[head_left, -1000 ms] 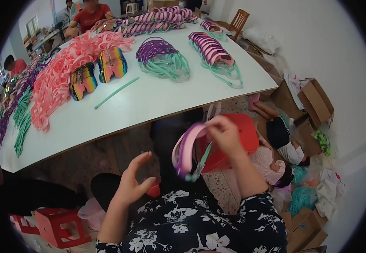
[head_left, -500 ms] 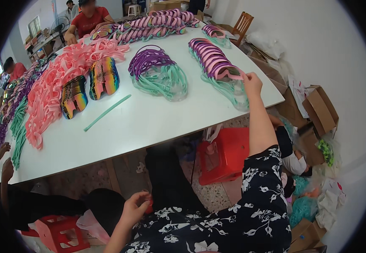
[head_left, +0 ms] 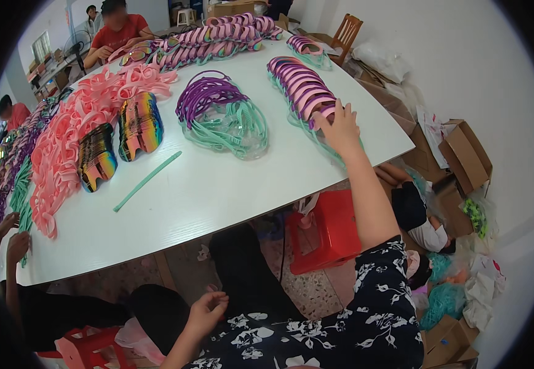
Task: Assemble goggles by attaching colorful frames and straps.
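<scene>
Since goggles (head_left: 300,91) are overlapping on the table's right side, probably saving space, right hand (head_left: 342,131) is resting half-open on the nearest, grip unclear; left hand (head_left: 205,314) is hanging loosely curled below the table (head_left: 230,190), can't tell if empty.

Brn chair (head_left: 347,35) stands nr wht wall (head_left: 463,61).

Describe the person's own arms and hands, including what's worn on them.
Both the left hand and right hand are bare, without gloves. The right sleeve is dark, printed with white flowers and leaves, and ends near the elbow, leaving the forearm uncovered. No watch or bracelet shows on either wrist.
</scene>
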The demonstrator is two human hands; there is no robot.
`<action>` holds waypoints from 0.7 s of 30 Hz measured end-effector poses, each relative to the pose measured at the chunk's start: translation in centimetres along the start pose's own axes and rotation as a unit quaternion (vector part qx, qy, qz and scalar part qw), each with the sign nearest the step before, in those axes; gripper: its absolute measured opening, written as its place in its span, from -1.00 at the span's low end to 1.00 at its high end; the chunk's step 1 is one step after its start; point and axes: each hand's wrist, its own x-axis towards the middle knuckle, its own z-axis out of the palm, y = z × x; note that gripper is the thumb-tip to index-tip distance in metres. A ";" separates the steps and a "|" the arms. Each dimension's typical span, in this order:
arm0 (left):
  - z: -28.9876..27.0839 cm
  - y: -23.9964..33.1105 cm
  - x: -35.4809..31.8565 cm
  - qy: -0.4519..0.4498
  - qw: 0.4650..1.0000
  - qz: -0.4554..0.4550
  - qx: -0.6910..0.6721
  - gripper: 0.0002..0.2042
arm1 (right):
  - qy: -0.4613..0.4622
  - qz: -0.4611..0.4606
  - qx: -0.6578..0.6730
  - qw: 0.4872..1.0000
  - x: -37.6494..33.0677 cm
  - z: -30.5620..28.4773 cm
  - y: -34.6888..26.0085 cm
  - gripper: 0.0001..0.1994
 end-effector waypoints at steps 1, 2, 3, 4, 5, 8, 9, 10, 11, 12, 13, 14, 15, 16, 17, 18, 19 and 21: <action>0.1 0.1 0.0 0.001 1.000 -0.001 0.000 -0.72 | -0.046 0.037 -0.016 0.998 -0.2 -0.6 -1.1 -0.01; 0.1 0.1 0.0 0.002 1.000 -0.001 -0.001 -0.73 | -0.051 0.044 0.011 0.998 0.8 0.4 -0.3 0.10; 0.0 -0.1 0.1 0.001 1.000 0.010 0.002 -0.73 | -0.040 0.049 0.007 0.998 1.5 1.0 0.1 0.09; -0.1 -0.5 0.3 0.001 1.000 0.020 0.004 -0.73 | -0.030 0.054 0.003 0.998 2.1 1.6 0.4 0.09; -0.1 -0.8 0.2 0.009 1.000 0.028 0.005 -0.73 | -0.024 0.055 0.004 0.998 2.6 2.3 -0.2 0.09; 0.0 -0.7 -0.2 0.032 0.999 -0.007 -0.004 -0.73 | -0.021 0.053 -0.004 0.998 4.3 3.8 -1.8 0.09; 0.0 -0.8 -0.2 0.030 1.000 -0.007 -0.003 -0.73 | -0.022 0.057 -0.010 0.998 4.5 4.2 -2.3 0.09; 0.0 -0.9 -0.1 0.028 1.000 -0.008 -0.003 -0.73 | -0.017 0.062 -0.014 0.998 4.9 4.6 -2.9 0.08; 0.0 -1.0 0.0 0.026 1.000 -0.008 -0.003 -0.74 | -0.012 0.067 -0.018 0.997 5.4 4.7 -3.5 0.08; 0.0 -0.9 0.1 0.018 1.000 -0.011 0.004 -0.73 | -0.009 0.074 -0.023 0.997 5.5 4.9 -4.1 0.08; 0.1 -0.7 0.0 0.021 1.000 -0.016 0.007 -0.73 | -0.007 0.078 -0.022 0.997 5.7 5.5 -5.0 0.08; 0.2 -0.5 -0.1 0.024 0.999 -0.022 0.010 -0.73 | -0.006 0.081 -0.021 0.996 6.1 5.6 -5.3 0.07; 0.3 -0.6 -0.1 0.020 0.999 -0.014 0.029 -0.72 | -0.004 0.083 -0.021 0.996 6.4 5.8 -5.6 0.07; 0.5 -0.7 -0.1 0.016 0.999 -0.006 0.047 -0.71 | -0.005 0.087 -0.027 0.996 6.6 6.1 -5.5 0.07; 0.5 -0.8 0.0 0.010 0.998 0.003 0.067 -0.70 | -0.004 0.092 -0.034 0.995 6.8 6.2 -5.0 0.07; 0.4 -0.9 0.1 0.001 0.997 0.005 0.083 -0.69 | -0.004 0.089 -0.041 0.995 7.2 6.2 -4.3 0.08; 0.3 -1.0 0.1 -0.009 0.995 0.008 0.100 -0.69 | -0.004 0.087 -0.048 0.995 7.1 6.2 -3.8 0.09; 0.2 -1.0 -0.3 -0.016 0.992 0.013 0.127 -0.68 | 0.007 0.076 -0.044 0.996 5.9 5.1 -4.4 0.09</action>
